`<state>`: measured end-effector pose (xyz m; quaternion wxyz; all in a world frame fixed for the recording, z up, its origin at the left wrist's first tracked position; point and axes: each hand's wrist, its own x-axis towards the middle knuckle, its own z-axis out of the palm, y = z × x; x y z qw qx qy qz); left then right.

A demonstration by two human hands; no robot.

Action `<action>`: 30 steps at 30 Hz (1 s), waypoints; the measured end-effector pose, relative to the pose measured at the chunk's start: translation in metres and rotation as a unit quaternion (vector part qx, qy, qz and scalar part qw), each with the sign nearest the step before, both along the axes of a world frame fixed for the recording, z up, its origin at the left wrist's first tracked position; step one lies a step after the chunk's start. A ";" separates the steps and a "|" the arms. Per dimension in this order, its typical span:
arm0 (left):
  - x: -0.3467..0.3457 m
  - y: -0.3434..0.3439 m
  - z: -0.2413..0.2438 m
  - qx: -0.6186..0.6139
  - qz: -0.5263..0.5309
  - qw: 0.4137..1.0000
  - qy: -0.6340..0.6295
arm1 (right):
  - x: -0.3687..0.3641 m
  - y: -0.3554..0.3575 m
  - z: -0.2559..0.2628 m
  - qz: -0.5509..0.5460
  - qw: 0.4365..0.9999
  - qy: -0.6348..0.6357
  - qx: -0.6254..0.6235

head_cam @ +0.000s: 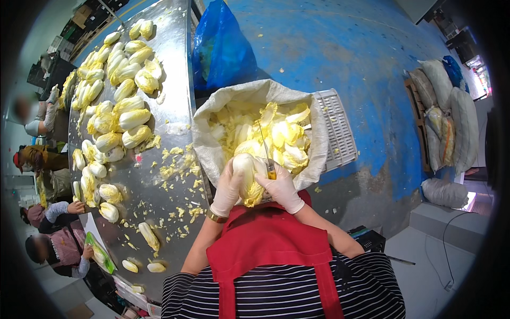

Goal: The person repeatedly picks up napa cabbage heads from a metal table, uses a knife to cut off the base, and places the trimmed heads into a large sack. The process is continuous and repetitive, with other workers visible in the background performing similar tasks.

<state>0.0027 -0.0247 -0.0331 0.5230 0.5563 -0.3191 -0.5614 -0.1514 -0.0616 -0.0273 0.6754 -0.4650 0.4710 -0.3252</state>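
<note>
My gloved left hand (226, 191) grips a pale napa cabbage (247, 171) from its left side. In my gloved right hand (282, 187) is a knife (271, 169) with a yellowish handle, its thin blade pointing away from me; the fingers of this hand also touch the cabbage. Both hands are over the near edge of a white woven sack (255, 89), which stands open and holds many loose yellow cabbage leaves (289, 133). Left of the sack, a metal table (175, 115) bears several napa cabbages (135, 119) and scattered leaf scraps (177, 169).
A blue plastic bag (223, 48) stands beyond the sack, beside the table. A white slatted plastic crate (338, 129) lies right of the sack. Filled sacks (464, 127) rest on a wooden pallet (416, 115) at far right. Several people (59, 247) are across the table.
</note>
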 end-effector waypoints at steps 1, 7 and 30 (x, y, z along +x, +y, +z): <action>-0.008 -0.001 0.001 0.006 0.019 0.999 -0.044 | 0.000 0.003 -0.006 0.007 0.998 0.046 -0.030; -0.003 0.001 0.006 -0.027 0.003 0.988 -0.150 | 0.011 0.001 0.005 -0.030 0.970 0.149 -0.191; 0.013 0.014 0.002 0.026 -0.006 0.993 0.119 | -0.001 -0.021 0.004 0.114 0.983 0.106 -0.099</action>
